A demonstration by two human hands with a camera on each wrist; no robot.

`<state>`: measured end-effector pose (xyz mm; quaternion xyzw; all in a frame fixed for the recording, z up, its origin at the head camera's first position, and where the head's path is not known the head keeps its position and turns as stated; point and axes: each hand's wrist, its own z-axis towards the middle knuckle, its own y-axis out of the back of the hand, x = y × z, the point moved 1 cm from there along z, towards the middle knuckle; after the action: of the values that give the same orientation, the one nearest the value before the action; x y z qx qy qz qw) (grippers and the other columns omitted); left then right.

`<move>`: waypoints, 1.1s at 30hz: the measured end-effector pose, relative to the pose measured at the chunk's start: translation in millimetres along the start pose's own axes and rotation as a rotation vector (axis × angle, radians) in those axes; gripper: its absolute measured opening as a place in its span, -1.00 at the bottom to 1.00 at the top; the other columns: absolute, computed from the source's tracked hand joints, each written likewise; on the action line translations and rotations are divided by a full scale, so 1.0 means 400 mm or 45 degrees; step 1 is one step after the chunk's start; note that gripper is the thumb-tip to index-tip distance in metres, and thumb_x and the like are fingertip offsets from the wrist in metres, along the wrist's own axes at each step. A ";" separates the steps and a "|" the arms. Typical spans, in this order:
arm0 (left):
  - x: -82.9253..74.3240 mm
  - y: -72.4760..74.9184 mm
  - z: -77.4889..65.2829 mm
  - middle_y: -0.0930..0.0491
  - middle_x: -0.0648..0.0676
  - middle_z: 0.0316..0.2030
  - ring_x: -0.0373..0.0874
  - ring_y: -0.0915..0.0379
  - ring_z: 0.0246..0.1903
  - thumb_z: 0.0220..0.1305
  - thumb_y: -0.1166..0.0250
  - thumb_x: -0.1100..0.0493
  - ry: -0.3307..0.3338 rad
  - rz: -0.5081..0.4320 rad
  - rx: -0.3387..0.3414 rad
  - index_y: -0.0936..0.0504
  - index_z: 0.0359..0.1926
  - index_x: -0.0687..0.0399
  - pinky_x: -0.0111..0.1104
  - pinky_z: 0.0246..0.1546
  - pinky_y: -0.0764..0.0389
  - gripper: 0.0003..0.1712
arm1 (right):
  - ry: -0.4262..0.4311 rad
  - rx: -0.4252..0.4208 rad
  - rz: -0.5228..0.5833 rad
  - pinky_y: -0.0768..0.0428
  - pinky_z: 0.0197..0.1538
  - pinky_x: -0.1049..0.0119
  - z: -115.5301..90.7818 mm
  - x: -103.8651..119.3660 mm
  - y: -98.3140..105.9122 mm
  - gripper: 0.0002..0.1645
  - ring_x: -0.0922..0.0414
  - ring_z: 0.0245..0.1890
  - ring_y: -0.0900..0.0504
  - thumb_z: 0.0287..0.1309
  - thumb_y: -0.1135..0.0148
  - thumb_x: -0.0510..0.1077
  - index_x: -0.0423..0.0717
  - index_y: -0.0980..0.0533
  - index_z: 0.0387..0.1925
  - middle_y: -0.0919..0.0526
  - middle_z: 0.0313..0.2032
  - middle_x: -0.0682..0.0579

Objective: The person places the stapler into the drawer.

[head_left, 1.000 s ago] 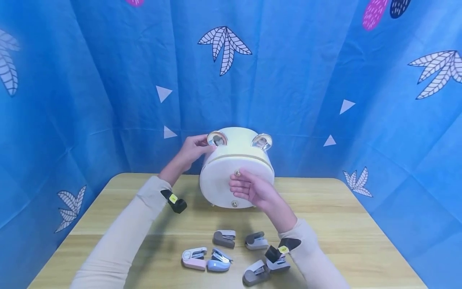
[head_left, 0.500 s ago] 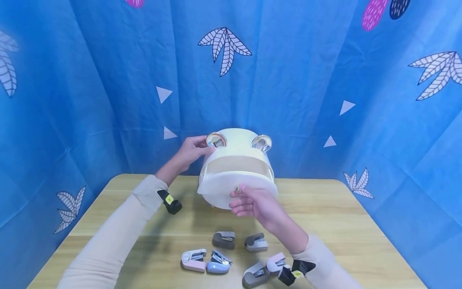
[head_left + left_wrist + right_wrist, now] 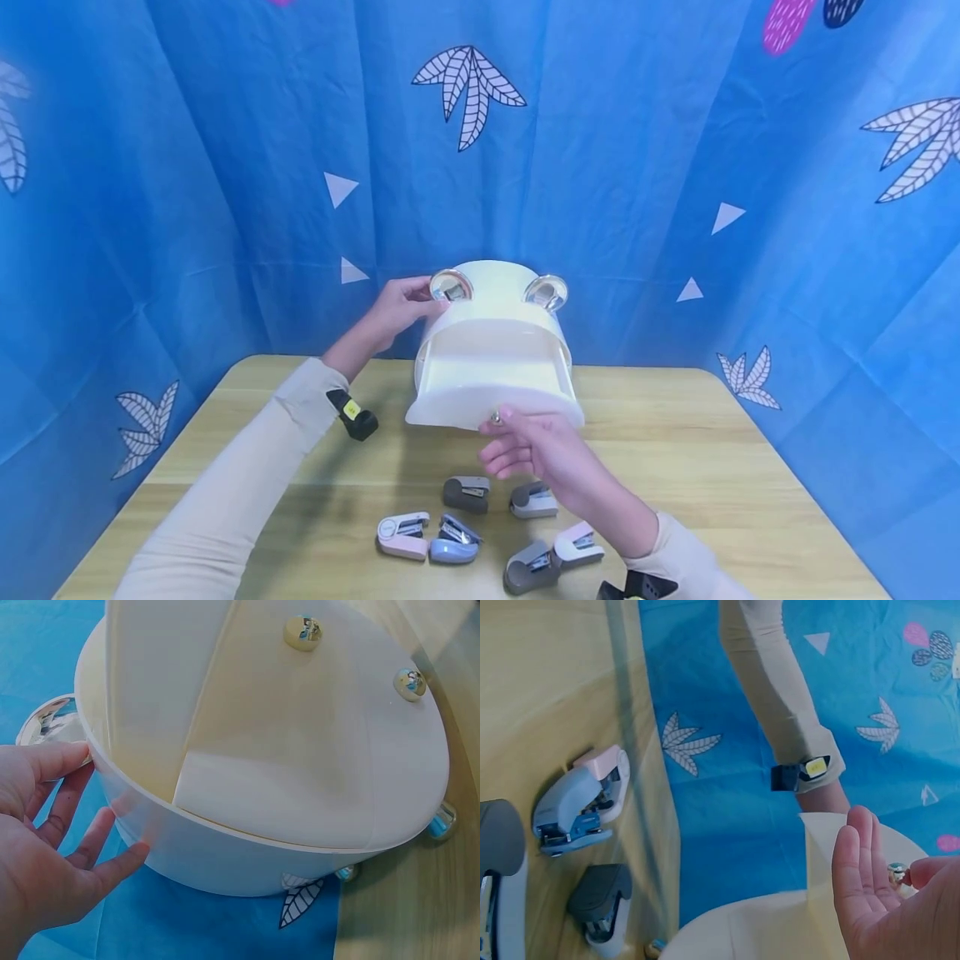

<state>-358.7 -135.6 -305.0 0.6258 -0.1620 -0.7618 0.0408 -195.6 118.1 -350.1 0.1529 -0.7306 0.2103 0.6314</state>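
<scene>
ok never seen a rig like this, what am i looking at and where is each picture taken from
No machine here, just a person working bare-handed. The wide picture comes from a camera on the person's head; the other two come from small black cameras worn on the left and right wrists. On the pale wooden table lie six small staplers in grey, white, pink and blue; behind them stands a glossy white drum-shaped box with round shiny metallic-looking ears. The left hand holds the box by one ear, while the right hand pinches a small gold knob on the box's white drawer, which stands open.
</scene>
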 end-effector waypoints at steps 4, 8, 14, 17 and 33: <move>0.004 0.003 0.003 -0.65 0.26 0.03 -0.01 -0.52 -0.01 0.36 -0.35 0.18 0.006 0.008 0.004 -0.61 0.25 0.18 0.05 0.33 -0.47 -0.53 | -0.002 0.012 -0.010 -0.74 -0.09 0.27 -0.007 -0.005 0.001 -0.39 0.21 -0.30 -0.78 0.51 -0.06 0.10 -0.40 -0.54 0.14 -0.81 -0.35 0.10; 0.006 0.001 0.002 -0.64 0.28 0.06 0.01 -0.52 0.02 0.37 -0.34 0.17 0.012 0.016 0.004 -0.59 0.26 0.19 0.04 0.36 -0.44 -0.53 | -0.001 0.006 -0.025 -0.74 -0.06 0.25 -0.008 -0.009 0.003 -0.38 0.21 -0.30 -0.78 0.51 -0.07 0.11 -0.40 -0.54 0.15 -0.81 -0.34 0.10; 0.004 -0.002 -0.004 -0.64 0.28 0.07 0.04 -0.50 0.05 0.38 -0.33 0.17 0.042 0.015 -0.006 -0.60 0.25 0.17 0.05 0.36 -0.43 -0.55 | 0.019 0.010 -0.031 -0.74 -0.10 0.29 -0.007 -0.014 0.003 -0.40 0.20 -0.29 -0.78 0.51 -0.06 0.09 -0.42 -0.54 0.13 -0.81 -0.34 0.10; 0.004 -0.003 -0.006 -0.63 0.28 0.08 0.05 -0.49 0.07 0.38 -0.33 0.17 0.053 0.013 -0.013 -0.60 0.25 0.16 0.06 0.37 -0.42 -0.55 | 0.035 0.013 -0.035 -0.74 -0.10 0.29 -0.005 -0.019 0.005 -0.40 0.20 -0.29 -0.78 0.52 -0.05 0.09 -0.43 -0.54 0.12 -0.81 -0.33 0.10; 0.004 -0.003 0.003 -0.62 0.29 0.11 0.07 -0.50 0.10 0.39 -0.33 0.17 0.033 -0.001 -0.015 -0.59 0.27 0.18 0.02 0.37 -0.42 -0.53 | 0.288 0.290 -0.858 -0.71 0.04 0.28 -0.012 -0.025 0.088 -0.65 0.09 -0.09 -0.78 0.29 -0.36 -0.11 -0.25 -0.67 0.01 -0.78 -0.06 -0.18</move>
<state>-360.2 -134.8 -306.7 0.6354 -0.1566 -0.7547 0.0462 -207.2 150.4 -363.6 0.4299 -0.5369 0.0861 0.7208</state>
